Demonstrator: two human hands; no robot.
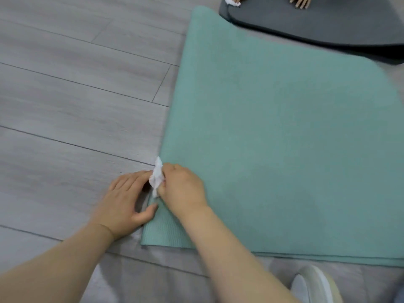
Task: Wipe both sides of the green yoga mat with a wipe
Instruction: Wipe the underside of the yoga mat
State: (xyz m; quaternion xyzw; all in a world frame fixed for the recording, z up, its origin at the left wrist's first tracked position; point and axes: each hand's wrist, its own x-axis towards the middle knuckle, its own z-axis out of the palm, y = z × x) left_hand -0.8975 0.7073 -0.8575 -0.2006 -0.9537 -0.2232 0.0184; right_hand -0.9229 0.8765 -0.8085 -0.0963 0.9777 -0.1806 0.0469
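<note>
The grey wood floor (76,84) fills the left part of the view. On it, near the bottom centre, lies the left hand (122,204), palm down, fingers nearly straight and close together, spread flat on the floor just beside the mat's left edge. Its thumb tip touches that edge, w/ the edge a bit lifted there; whether the fingertips go under the mat, I cannot tell.

Just right of it is the wipe (156,177), white and crumpled, standing up at the edge of the green yoga mat (273,138). The right hand (182,188) holds the wipe: fingers curled tight around it, so the grip is narrow, knuckles up, and the hand rests on the mat surface near its left edge, approx. at the front corner.

The mat lies flat on the floor, from centre to the right border, and looks folded double at the front edge (two layers seen).

At bottom right a light shoe (314,285) is on the floor, just in front of the mat.

At top right a dark grey mat (317,25) touches the green one's far end; another person's hands rest on it, one w/ a white wipe (232,2).
</note>
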